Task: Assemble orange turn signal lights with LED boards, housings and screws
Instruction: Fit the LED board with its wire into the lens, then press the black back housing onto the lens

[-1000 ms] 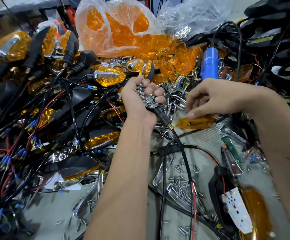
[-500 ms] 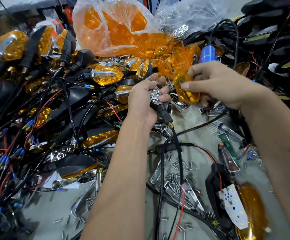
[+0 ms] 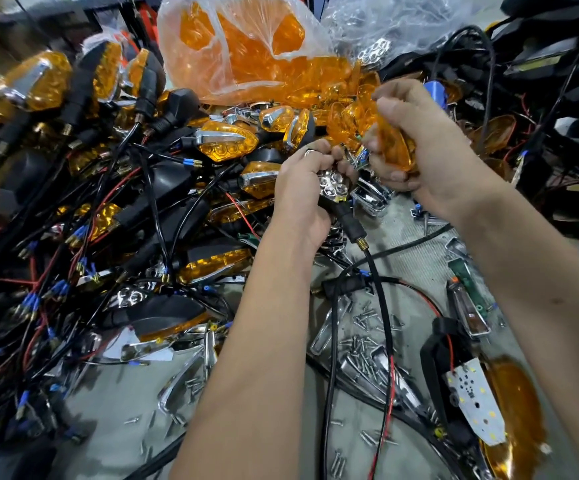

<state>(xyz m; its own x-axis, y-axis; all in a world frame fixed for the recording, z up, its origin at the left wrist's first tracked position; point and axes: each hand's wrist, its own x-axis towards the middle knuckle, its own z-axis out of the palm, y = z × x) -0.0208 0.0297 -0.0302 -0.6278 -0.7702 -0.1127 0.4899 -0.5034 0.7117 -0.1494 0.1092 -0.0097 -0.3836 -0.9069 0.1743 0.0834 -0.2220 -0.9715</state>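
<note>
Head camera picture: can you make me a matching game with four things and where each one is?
Things:
1. orange lens
2. chrome reflector housing
3. white LED board
4. plastic bag of lenses

Places:
A. top middle, behind the pile
B. held in the right hand
C. lower right on the table
D. gripped in the left hand

Pairs: 1-B, 2-D, 3-C, 4-A

Two hands (image 3: 301, 188), one white LED board (image 3: 471, 400), two clear plastic bags (image 3: 246, 50), many loose screws (image 3: 360, 344).
</note>
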